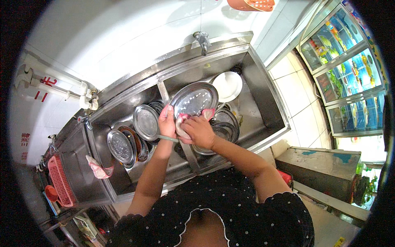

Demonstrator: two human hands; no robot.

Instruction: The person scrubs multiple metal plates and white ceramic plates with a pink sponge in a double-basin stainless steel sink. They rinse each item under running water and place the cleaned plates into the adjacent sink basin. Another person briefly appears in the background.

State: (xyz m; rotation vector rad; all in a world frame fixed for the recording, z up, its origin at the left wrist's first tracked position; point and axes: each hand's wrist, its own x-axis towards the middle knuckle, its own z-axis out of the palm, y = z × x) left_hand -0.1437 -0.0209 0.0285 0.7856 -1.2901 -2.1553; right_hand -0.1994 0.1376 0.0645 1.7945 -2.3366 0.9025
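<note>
My left hand (167, 123) grips the near left rim of an oval stainless steel platter (194, 97), thumb on its upper face. In my right hand (197, 129) is a bunched white cloth with a pink edge (182, 127), pressed at the platter's near edge. The platter is held over the divider (190, 157) between two sink basins. Beneath and right of my hands, several metal plates (226, 119) lie in the right basin, partly hidden by my right arm. A round white plate (227, 86) sits behind them. Oval metal platters (145, 122) stand stacked in the basin to the left.
A faucet (202, 42) juts from the back wall. Another pink-edged cloth (100, 168) hangs over the left divider. A pink plastic basket (60, 182) stands at the far left. To the right are a metal-topped box (321, 160) and a glass-fronted display fridge (347, 71) with food.
</note>
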